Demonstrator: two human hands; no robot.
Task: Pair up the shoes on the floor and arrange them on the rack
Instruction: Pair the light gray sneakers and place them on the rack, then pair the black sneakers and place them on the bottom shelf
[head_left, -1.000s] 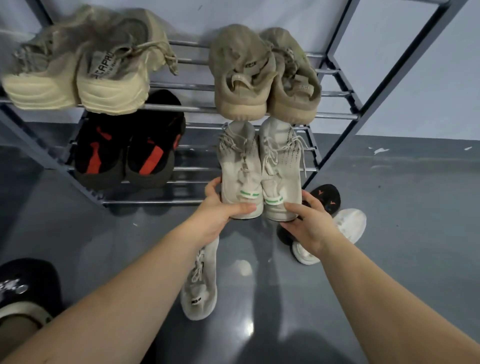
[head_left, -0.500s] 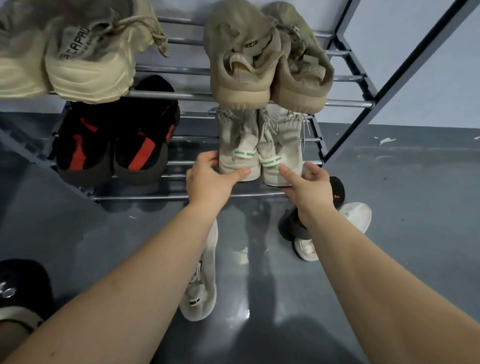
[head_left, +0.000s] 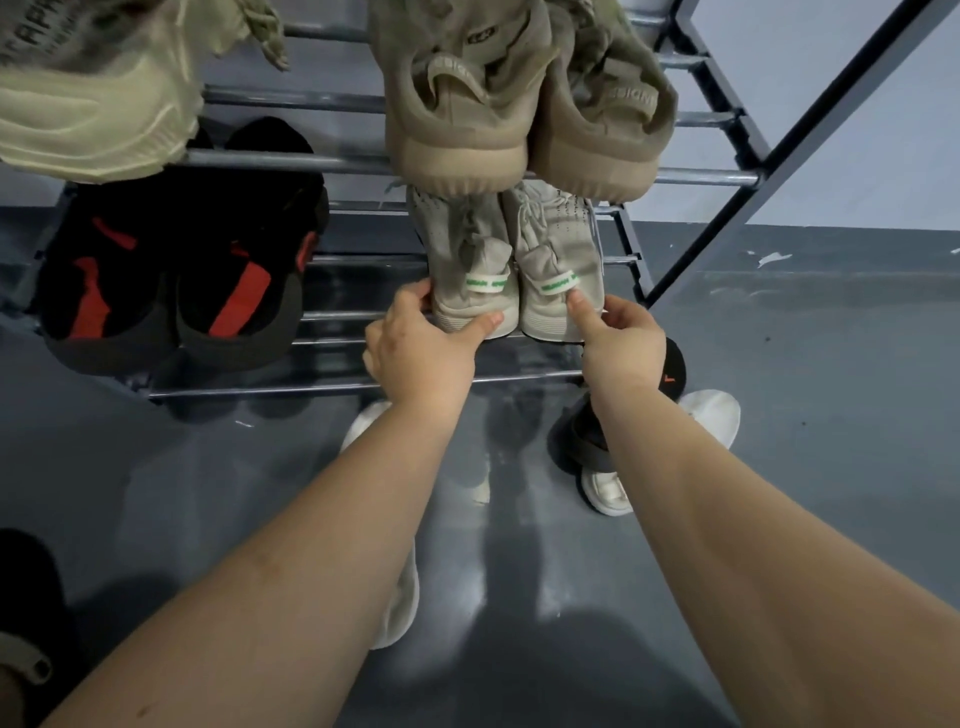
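Note:
Two pale grey sneakers with green heel tabs stand side by side on the lower shelf of the metal rack (head_left: 311, 385), heels toward me. My left hand (head_left: 415, 353) grips the heel of the left sneaker (head_left: 470, 260) between thumb and fingers. On the right sneaker (head_left: 558, 249), my right hand (head_left: 623, 343) has its thumb against the heel and its fingers curled round the outer side. A white shoe (head_left: 402, 608) lies on the floor, mostly hidden under my left forearm. A black shoe (head_left: 675, 366) and another white shoe (head_left: 714, 415) lie on the floor under my right wrist.
A tan pair (head_left: 457, 104) sits on the upper shelf right above the grey pair. A black-and-red pair (head_left: 156, 280) fills the lower shelf's left side, with a cream pair (head_left: 88, 88) above it. A dark shoe (head_left: 26, 597) lies at the bottom left.
Both hands have slid the pale grey pair from the shelf's front edge deeper under the tan pair. My view has moved closer to the rack.

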